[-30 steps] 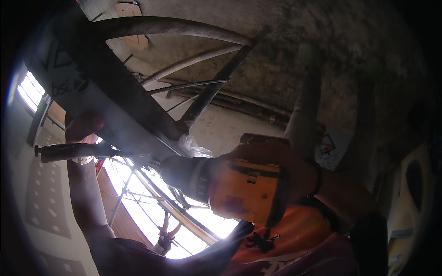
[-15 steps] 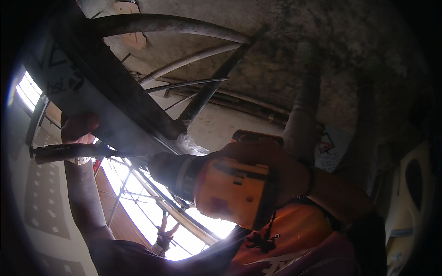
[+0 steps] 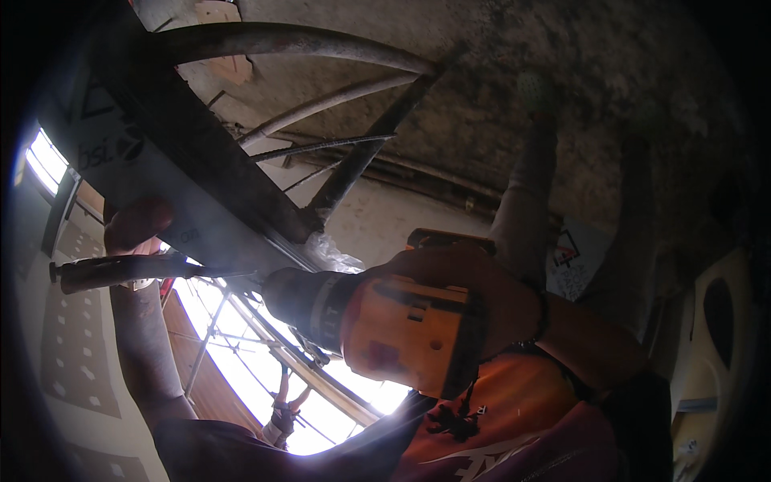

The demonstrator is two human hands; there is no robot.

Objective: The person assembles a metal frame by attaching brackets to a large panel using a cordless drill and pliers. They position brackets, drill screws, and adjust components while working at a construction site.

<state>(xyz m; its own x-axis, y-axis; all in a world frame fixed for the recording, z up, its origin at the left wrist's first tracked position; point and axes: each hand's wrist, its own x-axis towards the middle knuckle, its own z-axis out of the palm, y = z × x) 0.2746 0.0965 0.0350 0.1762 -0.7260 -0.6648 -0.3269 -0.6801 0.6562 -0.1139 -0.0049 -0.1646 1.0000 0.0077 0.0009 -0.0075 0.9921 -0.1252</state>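
Observation:
My right hand [image 3: 502, 293] is wrapped round an orange and black cordless drill [image 3: 405, 325]. Its dark chuck points left, toward the lower edge of a pale printed panel [image 3: 181, 205]; whether the tip touches the panel is hard to see. At the left my left hand [image 3: 138, 226] is closed, with its thumb side against the panel's edge. A dark-handled hand tool with a thin tapering tip [image 3: 120, 273] lies across that hand, tip toward the drill chuck. The exact kind of this tool is too dark to make out.
A dark metal channel [image 3: 201, 145] runs along the panel. Curved metal bars [image 3: 321, 44] reach from it over the rough floor [image 3: 498, 48]. Crumpled clear plastic [image 3: 331, 253] sits behind the drill. Another person [image 3: 281, 418] appears by the bright opening. A perforated pale board [image 3: 80, 353] stands left.
Both hands stay nearly in place with the drill and the thin-tipped tool. The whole view has shifted very slightly.

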